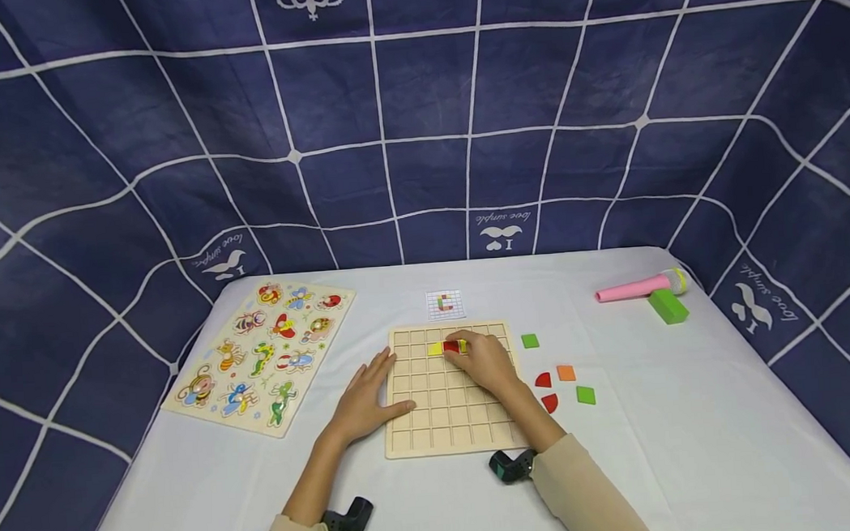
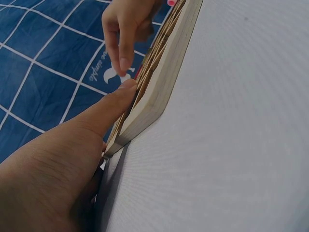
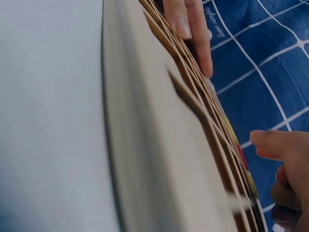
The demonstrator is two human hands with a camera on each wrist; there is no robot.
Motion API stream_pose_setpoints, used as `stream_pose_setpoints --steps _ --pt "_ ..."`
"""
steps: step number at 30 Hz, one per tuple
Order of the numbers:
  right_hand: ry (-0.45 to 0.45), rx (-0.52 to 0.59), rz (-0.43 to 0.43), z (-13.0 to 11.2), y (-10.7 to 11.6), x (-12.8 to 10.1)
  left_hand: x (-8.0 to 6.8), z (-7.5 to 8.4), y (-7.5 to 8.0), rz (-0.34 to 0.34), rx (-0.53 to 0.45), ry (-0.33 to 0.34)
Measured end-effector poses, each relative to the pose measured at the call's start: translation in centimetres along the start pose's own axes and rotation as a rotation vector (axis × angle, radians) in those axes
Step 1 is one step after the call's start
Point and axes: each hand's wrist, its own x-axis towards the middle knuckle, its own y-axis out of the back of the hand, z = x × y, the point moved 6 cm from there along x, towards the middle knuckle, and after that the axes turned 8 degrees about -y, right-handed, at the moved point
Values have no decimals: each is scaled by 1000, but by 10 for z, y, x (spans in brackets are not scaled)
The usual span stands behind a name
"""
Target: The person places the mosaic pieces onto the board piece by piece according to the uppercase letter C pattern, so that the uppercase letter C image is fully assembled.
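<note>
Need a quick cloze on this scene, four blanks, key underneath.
1. The microphone handle is ____.
2. Beside the grid board lie two green squares and one ____ square.
3. The person's ____ hand is at the red piece on the board.
4. The bug puzzle lies to the person's ____ of the board.

Missing: pink; orange; right; left.

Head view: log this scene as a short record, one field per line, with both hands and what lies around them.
Board: wooden grid board, flat on a white cloth
On it: red piece, yellow on both sides
Left hand: at the board's left edge, thumb over it
Right hand: fingertips at the red piece, grip unclear
Loose, right of board: two green squares, one orange square, two red quarter-circles
Behind board: pattern card
Far left: insect puzzle
Far right: pink microphone, green block
</note>
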Motion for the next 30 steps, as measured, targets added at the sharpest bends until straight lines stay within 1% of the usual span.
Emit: stream_pose_setpoints --steps 6,10,14,17,20,26,30 --pt "-7 34 51 19 30 0 0 0 0 0 0 2" --pt "-28 37 59 41 51 3 0 -1 -1 -1 -3 -1" --pt "-66 42 64 68 67 5 0 -1 -1 -5 8 3" --pt "-96 32 68 86 74 5 0 -1 0 -4 15 2" --pt "-109 6 53 97 78 4 0 -1 0 1 14 -1" --pt "-139 -49 -10 113 81 -1 0 -2 -1 -7 13 -3" --pt "-165 -55 -43 119 82 -4 0 -2 -1 -11 4 0"
